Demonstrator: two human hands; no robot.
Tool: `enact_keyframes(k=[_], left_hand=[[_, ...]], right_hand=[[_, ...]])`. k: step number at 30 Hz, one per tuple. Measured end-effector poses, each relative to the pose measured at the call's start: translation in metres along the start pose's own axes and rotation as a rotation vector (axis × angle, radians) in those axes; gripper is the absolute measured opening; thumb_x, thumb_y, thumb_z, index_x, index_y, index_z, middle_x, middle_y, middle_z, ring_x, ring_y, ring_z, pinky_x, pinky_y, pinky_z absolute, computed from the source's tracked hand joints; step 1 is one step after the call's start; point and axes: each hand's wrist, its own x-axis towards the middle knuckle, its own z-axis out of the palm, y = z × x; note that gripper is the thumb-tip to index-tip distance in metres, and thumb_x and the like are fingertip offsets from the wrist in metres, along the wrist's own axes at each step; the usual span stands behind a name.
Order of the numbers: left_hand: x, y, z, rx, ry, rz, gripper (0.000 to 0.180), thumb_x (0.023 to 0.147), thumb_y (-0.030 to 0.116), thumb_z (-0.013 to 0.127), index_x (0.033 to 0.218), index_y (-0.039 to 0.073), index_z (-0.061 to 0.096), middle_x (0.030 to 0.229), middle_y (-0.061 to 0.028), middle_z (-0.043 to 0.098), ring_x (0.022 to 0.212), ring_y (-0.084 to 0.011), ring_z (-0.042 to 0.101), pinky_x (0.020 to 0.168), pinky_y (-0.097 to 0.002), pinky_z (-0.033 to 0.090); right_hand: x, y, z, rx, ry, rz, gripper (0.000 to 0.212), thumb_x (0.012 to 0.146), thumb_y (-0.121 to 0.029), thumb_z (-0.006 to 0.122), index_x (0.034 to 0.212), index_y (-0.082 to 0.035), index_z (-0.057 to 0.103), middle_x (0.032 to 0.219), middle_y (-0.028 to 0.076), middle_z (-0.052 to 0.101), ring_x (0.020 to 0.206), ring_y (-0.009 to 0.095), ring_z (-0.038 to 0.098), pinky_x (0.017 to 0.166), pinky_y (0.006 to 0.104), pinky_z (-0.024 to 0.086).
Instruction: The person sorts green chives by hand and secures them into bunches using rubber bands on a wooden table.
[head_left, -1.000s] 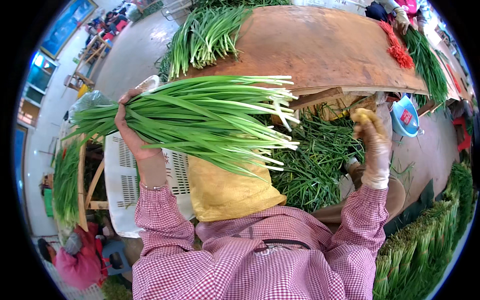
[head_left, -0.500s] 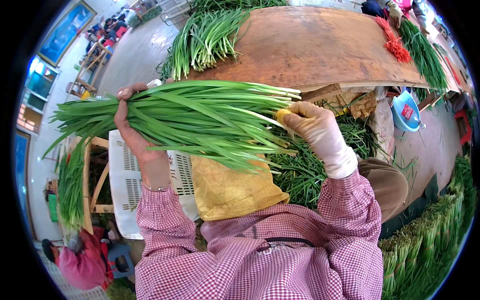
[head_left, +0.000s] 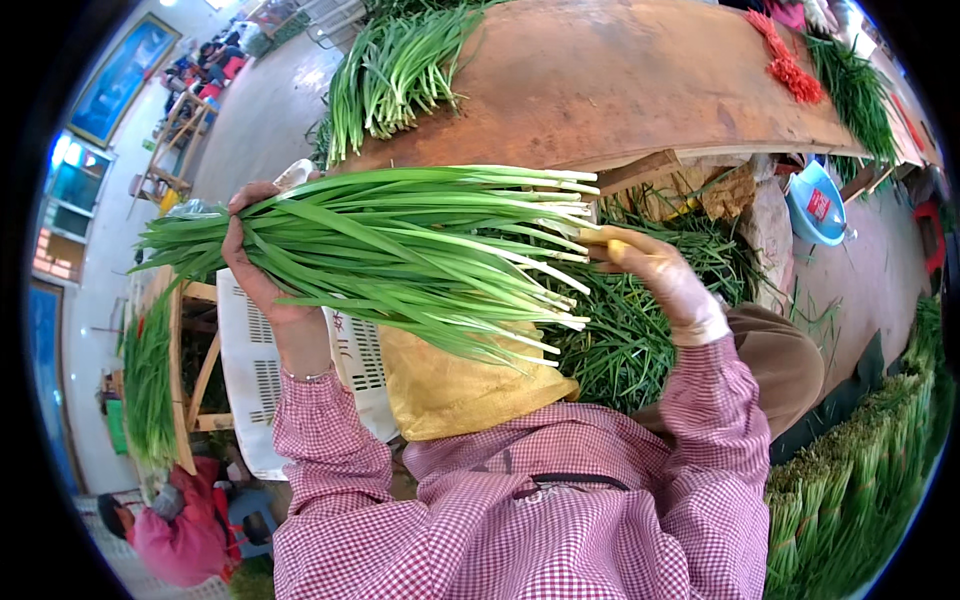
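Observation:
My left hand [head_left: 262,265] is wrapped round the leafy end of a bunch of garlic chives [head_left: 400,245]. The bunch lies sideways in front of me, its pale cut ends fanned out to the right. At those ends is my right hand [head_left: 655,275], in a thin whitish glove with yellow fingertips. Its fingers are stretched toward the stalks, touching or very near them, and no stalk shows between thumb and fingers. Below the bunch, a yellow cloth [head_left: 450,385] covers my lap. Loose green leaves [head_left: 640,350] are heaped beneath my right hand.
A wooden table [head_left: 620,80] stands ahead, with a chive pile [head_left: 400,75] and red ties [head_left: 785,65] on it. A white crate [head_left: 255,370] is at left, a blue basin [head_left: 815,205] at right. Tied bunches [head_left: 850,490] line the lower right. Another person [head_left: 185,530] sits lower left.
My right hand has moved a little right and down, its pinch at the stalk ends loosened into stretched fingers. The bunch has shifted slightly, its pale ends more spread. My left hand keeps its hold.

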Motion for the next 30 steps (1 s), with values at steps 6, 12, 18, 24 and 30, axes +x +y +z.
enact_keyframes(k=[6,12,18,24,30], left_hand=[[0.003,-0.008,0.006,-0.023,0.064,0.012,0.01,0.084,0.015,0.052,0.094,0.013,0.051,0.098,-0.0004,0.053,0.104,-0.0148,0.051,0.109,-0.0508,0.025],[0.004,-0.009,0.012,0.126,0.076,0.054,0.011,0.084,0.016,0.053,0.093,0.013,0.05,0.097,0.001,0.054,0.102,-0.0141,0.052,0.11,-0.0536,0.023],[0.006,-0.009,0.016,-0.026,0.009,0.015,0.01,0.084,0.016,0.053,0.093,0.014,0.049,0.096,0.0022,0.054,0.102,-0.0134,0.052,0.109,-0.0553,0.023],[0.008,-0.007,0.018,-0.145,-0.053,-0.039,0.011,0.084,0.017,0.053,0.094,0.013,0.05,0.097,0.0021,0.054,0.1,-0.0127,0.052,0.109,-0.0512,0.025],[0.007,0.004,0.009,0.056,0.037,-0.034,0.012,0.083,0.014,0.055,0.094,0.012,0.05,0.096,0.0025,0.052,0.1,-0.0121,0.051,0.11,-0.0493,0.022]], right_hand=[[0.025,0.0,0.047,0.476,-0.151,-0.063,0.052,0.086,-0.035,0.061,0.124,-0.001,0.05,0.117,0.012,0.059,0.108,0.022,0.056,0.096,0.0347,0.043],[0.017,-0.003,0.054,0.352,0.081,-0.064,0.052,0.086,-0.041,0.06,0.119,-0.002,0.054,0.112,0.011,0.061,0.099,0.019,0.059,0.091,0.0322,0.045],[0.01,-0.011,0.053,0.551,0.105,-0.037,0.042,0.087,-0.035,0.061,0.114,-0.002,0.059,0.104,0.005,0.064,0.096,0.014,0.057,0.088,0.0302,0.043],[0.014,-0.003,0.055,0.552,0.156,-0.046,0.03,0.088,-0.025,0.061,0.108,-0.002,0.06,0.096,0.005,0.065,0.089,0.013,0.061,0.085,0.0265,0.046],[-0.003,-0.013,0.045,0.368,0.118,-0.162,0.026,0.087,-0.025,0.062,0.102,-0.004,0.065,0.091,0.003,0.067,0.09,0.013,0.06,0.096,0.0283,0.036]])
